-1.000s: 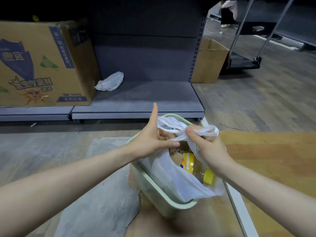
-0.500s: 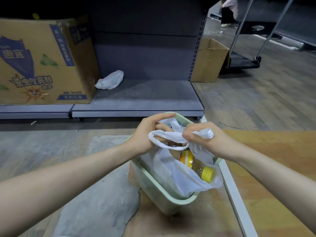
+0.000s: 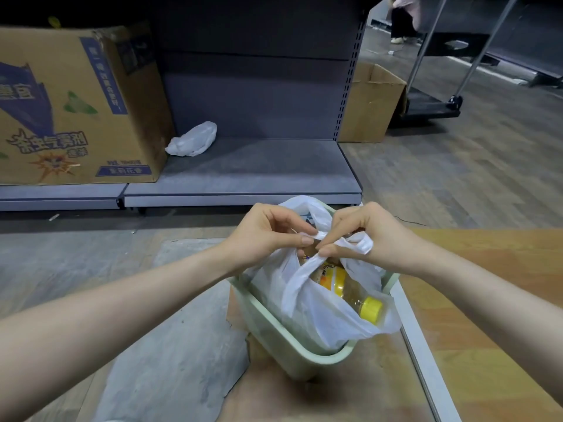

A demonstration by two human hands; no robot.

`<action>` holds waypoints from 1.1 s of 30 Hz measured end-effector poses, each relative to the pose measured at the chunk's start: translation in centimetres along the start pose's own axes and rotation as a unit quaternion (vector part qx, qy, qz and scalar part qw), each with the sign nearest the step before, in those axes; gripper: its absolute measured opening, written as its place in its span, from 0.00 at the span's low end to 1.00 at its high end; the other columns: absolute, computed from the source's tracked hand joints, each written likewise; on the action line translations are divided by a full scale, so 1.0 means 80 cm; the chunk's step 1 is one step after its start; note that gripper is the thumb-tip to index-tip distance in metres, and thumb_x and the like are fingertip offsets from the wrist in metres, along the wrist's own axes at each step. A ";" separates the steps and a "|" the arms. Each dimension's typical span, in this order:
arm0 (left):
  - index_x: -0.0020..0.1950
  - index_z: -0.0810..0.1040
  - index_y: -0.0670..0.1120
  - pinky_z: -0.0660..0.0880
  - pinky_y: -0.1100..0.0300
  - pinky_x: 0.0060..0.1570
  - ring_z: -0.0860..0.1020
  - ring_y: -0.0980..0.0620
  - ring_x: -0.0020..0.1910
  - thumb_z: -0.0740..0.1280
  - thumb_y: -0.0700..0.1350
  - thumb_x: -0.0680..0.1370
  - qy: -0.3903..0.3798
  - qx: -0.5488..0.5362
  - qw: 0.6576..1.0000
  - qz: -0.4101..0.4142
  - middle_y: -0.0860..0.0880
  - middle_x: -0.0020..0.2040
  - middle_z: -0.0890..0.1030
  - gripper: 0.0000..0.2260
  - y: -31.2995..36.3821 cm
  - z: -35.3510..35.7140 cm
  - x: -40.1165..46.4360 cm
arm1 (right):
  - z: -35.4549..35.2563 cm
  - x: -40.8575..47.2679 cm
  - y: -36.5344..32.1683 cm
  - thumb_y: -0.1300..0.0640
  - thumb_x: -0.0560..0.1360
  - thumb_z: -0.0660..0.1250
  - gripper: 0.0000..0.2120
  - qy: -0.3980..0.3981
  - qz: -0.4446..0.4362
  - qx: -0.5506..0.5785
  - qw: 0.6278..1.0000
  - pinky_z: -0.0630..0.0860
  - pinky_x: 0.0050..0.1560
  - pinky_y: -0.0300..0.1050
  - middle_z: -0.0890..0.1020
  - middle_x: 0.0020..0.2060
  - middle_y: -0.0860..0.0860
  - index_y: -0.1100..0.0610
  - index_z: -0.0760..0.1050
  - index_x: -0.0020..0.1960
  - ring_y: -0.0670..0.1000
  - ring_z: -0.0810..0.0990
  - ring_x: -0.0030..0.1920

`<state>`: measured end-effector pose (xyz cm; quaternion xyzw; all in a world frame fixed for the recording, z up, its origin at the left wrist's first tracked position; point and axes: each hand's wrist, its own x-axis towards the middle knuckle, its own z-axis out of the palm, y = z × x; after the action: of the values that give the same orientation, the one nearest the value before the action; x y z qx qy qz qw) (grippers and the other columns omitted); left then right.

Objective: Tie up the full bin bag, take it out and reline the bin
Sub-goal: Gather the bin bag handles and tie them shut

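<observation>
A pale green bin [image 3: 274, 339] stands on the floor, and everything else sits around it. Inside it is a white bin bag [image 3: 307, 309], its mouth gathered up above the bin's rim. Through the thin plastic on the side nearest the person shows a bottle [image 3: 350, 292] with a yellow cap, lying on its side.

Both hands meet just above the bin's far rim. The left hand [image 3: 265, 236] has a narrow grip, thumb and fingers pinching a twisted strip of the bag. The right hand [image 3: 374, 239] pinches the other strip, with a loop of plastic bunched against its palm. The two strips cross between the fingertips, which nearly touch.

Beyond the bin runs a low grey shelf [image 3: 253, 172]. On it, to the left of the bin, stands a large printed cardboard box [image 3: 76, 108], and just beside that box lies a crumpled white plastic bag [image 3: 192, 140]. Further back, to the right of the bin, a plain brown box [image 3: 370, 105] stands on the floor at the shelf's end, near a trolley [image 3: 432, 105].
</observation>
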<state>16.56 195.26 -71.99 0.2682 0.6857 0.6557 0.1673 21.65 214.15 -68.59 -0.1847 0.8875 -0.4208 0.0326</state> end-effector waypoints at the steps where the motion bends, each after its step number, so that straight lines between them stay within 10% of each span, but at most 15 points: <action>1: 0.44 0.81 0.39 0.78 0.65 0.39 0.80 0.53 0.29 0.70 0.27 0.69 -0.007 -0.009 1.000 -0.005 0.47 0.31 0.82 0.09 0.001 -0.001 0.000 | 0.003 0.001 0.002 0.56 0.65 0.77 0.03 0.031 -0.007 -0.036 0.999 0.73 0.38 0.47 0.79 0.31 0.52 0.53 0.85 0.39 0.51 0.76 0.34; 8: 0.59 0.78 0.51 0.69 0.63 0.38 0.74 0.49 0.33 0.60 0.37 0.77 -0.081 -0.016 0.993 -0.089 0.43 0.34 0.78 0.15 0.010 -0.002 0.004 | 0.023 0.000 0.017 0.69 0.64 0.64 0.10 0.253 -0.228 -0.401 0.851 0.56 0.28 0.38 0.71 0.24 0.51 0.56 0.78 0.29 0.52 0.63 0.25; 14: 0.60 0.74 0.59 0.67 0.53 0.46 0.70 0.47 0.42 0.57 0.36 0.80 -0.136 0.121 0.983 -0.020 0.36 0.44 0.76 0.19 0.011 0.000 0.008 | 0.018 0.004 0.025 0.74 0.58 0.70 0.12 0.303 -0.309 -0.474 0.767 0.61 0.26 0.42 0.73 0.24 0.52 0.58 0.77 0.28 0.54 0.67 0.24; 21: 0.61 0.74 0.53 0.70 0.55 0.50 0.72 0.49 0.45 0.59 0.41 0.76 -0.164 0.126 0.978 -0.005 0.35 0.47 0.76 0.15 0.006 0.000 0.014 | 0.017 0.006 0.016 0.74 0.59 0.69 0.13 0.283 -0.359 -0.496 0.738 0.60 0.21 0.42 0.69 0.22 0.53 0.59 0.73 0.25 0.53 0.62 0.23; 25: 0.47 0.75 0.42 0.67 0.68 0.41 0.69 0.58 0.36 0.61 0.41 0.79 -0.093 0.124 0.988 0.023 0.54 0.36 0.73 0.05 0.001 0.011 0.009 | 0.019 0.008 0.013 0.74 0.61 0.67 0.12 0.288 -0.370 -0.495 0.731 0.56 0.24 0.41 0.66 0.23 0.53 0.60 0.71 0.26 0.53 0.61 0.23; 33: 0.40 0.71 0.46 0.76 0.65 0.34 0.72 0.61 0.31 0.61 0.40 0.80 0.085 0.100 0.990 0.051 0.52 0.34 0.71 0.09 0.012 -0.015 0.012 | 0.006 0.002 0.036 0.70 0.65 0.73 0.07 0.277 -0.294 -0.345 0.847 0.73 0.26 0.42 0.80 0.31 0.55 0.60 0.80 0.37 0.55 0.77 0.27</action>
<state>15.21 194.87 -70.79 0.2619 0.7450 0.6117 0.0472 20.75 215.45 -71.08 -0.3119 0.8518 -0.1109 -0.4060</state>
